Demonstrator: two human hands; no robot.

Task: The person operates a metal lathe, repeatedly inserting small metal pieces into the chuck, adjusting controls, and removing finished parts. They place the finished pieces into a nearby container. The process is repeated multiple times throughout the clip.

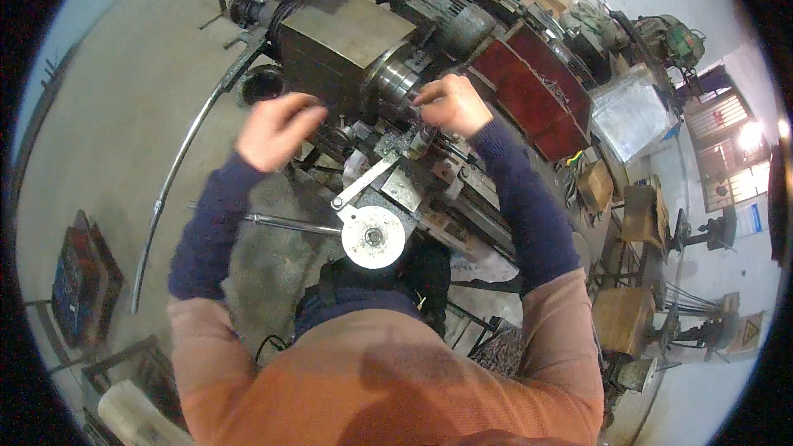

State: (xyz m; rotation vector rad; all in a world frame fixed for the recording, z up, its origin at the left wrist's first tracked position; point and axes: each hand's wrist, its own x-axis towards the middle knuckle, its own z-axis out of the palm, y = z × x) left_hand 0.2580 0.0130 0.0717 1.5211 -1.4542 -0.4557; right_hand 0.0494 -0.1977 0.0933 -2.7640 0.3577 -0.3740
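And here's the L hand (281,130), up in front of the grey metal box (347,29), slightly blurred, fingers bent, thumb apart; can't tell if anything's pinched in there. Over to the R hand (454,106): fingers curled in, tips right by the shiny metal cylinder (396,80); contact or small pc. in the grip? Can't tell from this angle. That cylinder sits at the R end of the box, approx. level w/ the R fingertips and between the two hands. Below them, a flat metal arm (368,182) slants down to a round pale disc (373,237), just in front of the person's lap. Thin metal rod (297,224) runs in from the L to the disc. Behind the cylinder, a ribbed motor (442,16); to its R, a dark red panel (533,87). Far L, a long bent bar (186,144) angles down over the floor (107,140).
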